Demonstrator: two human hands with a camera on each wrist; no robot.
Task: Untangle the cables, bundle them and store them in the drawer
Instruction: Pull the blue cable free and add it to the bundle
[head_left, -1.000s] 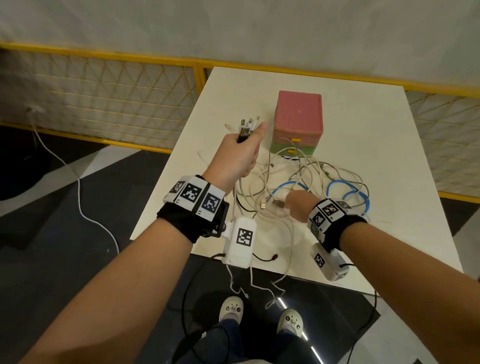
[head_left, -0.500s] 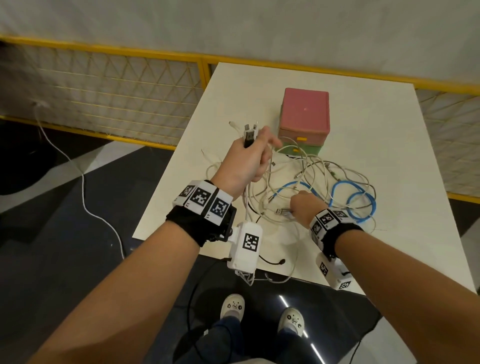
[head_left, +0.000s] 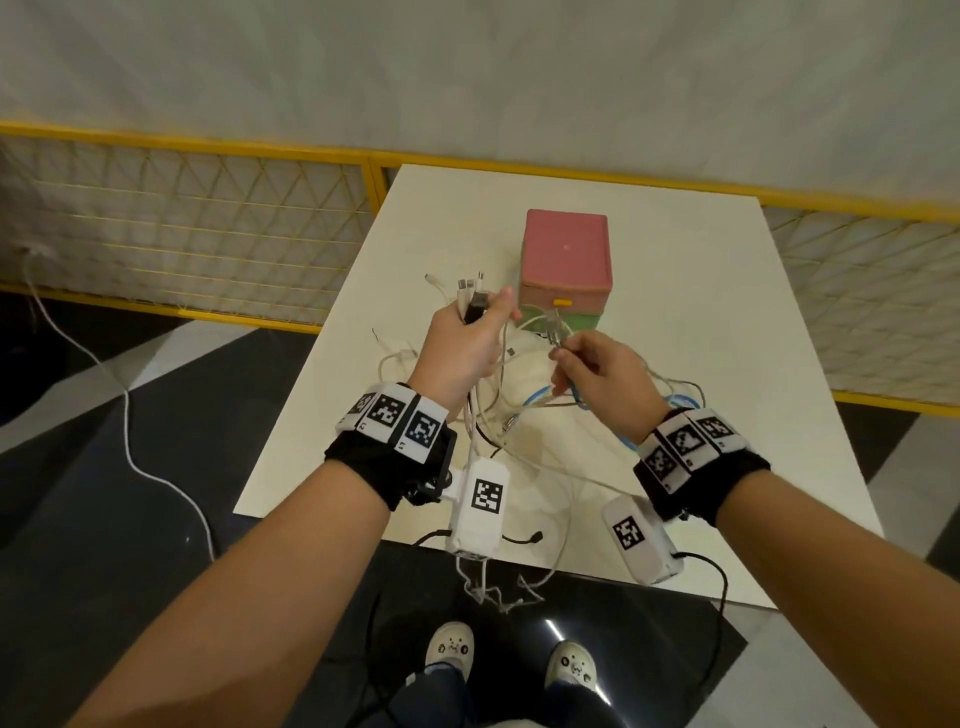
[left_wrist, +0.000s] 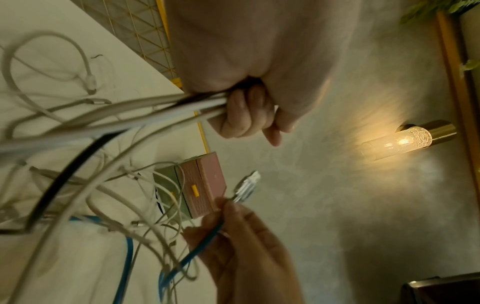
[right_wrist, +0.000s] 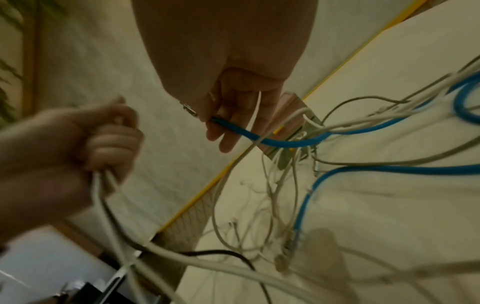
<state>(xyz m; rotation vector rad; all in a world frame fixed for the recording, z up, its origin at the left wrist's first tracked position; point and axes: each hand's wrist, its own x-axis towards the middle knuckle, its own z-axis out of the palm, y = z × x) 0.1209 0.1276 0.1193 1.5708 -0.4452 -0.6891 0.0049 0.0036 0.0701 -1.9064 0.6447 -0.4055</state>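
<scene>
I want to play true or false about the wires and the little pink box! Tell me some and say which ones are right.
1. The left hand holds a bunch of cable ends. True.
2. The right hand pinches the end of a red cable. False: it pinches the blue cable near its plug.
3. The pink box stands on the table. True.
4. The pink drawer with the yellow handle is pulled wide open. False: it looks shut.
5. All the cables are already in neat bundles. False: a loose tangle lies on the table.
</scene>
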